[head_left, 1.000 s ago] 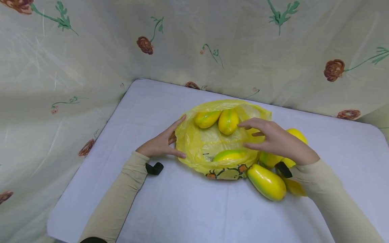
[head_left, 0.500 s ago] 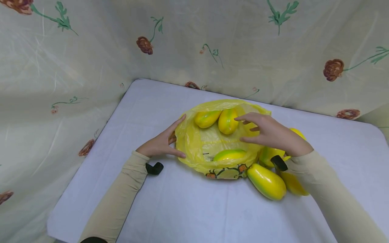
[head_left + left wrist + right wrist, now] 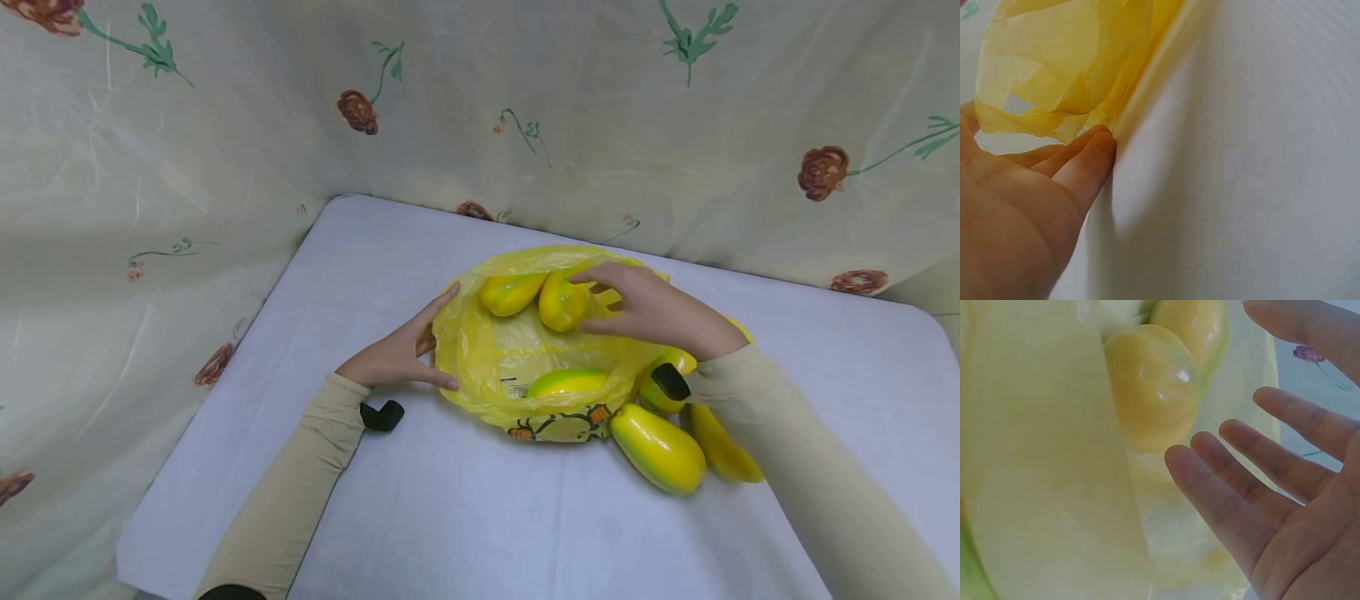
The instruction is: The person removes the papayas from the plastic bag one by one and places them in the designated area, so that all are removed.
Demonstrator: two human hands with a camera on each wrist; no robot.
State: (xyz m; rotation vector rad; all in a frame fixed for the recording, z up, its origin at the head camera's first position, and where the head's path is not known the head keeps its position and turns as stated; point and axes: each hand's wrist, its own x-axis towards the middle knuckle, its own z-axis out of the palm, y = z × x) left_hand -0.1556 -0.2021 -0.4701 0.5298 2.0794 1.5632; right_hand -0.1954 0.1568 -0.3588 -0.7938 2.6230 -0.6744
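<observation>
A crinkled yellow plastic bag (image 3: pixel 467 354) lies with its mouth wide on the table. Inside it are two yellow-green papayas at the back, one on the left (image 3: pixel 512 295) and one on the right (image 3: pixel 561 307), plus a third papaya (image 3: pixel 567 383) near the front. My left hand (image 3: pixel 393 354) rests at the bag's left side, thumb and fingers spread; in the left wrist view its fingertips are right at the plastic (image 3: pixel 1066 56). Over the bag's right part, my right hand (image 3: pixel 648 312) holds nothing, its fingers extended and apart in the right wrist view, close to the right-hand back papaya.
Several more papayas lie against the bag's right side, the nearest papaya (image 3: pixel 660 450) in front, others partly under the right forearm. A white cloth covers the table (image 3: pixel 465 533). Behind it hangs a flower-patterned curtain (image 3: pixel 450 125).
My right hand has moved left and away from me, further over the bag toward the back papayas. My left hand, the bag and the papayas have stayed in place.
</observation>
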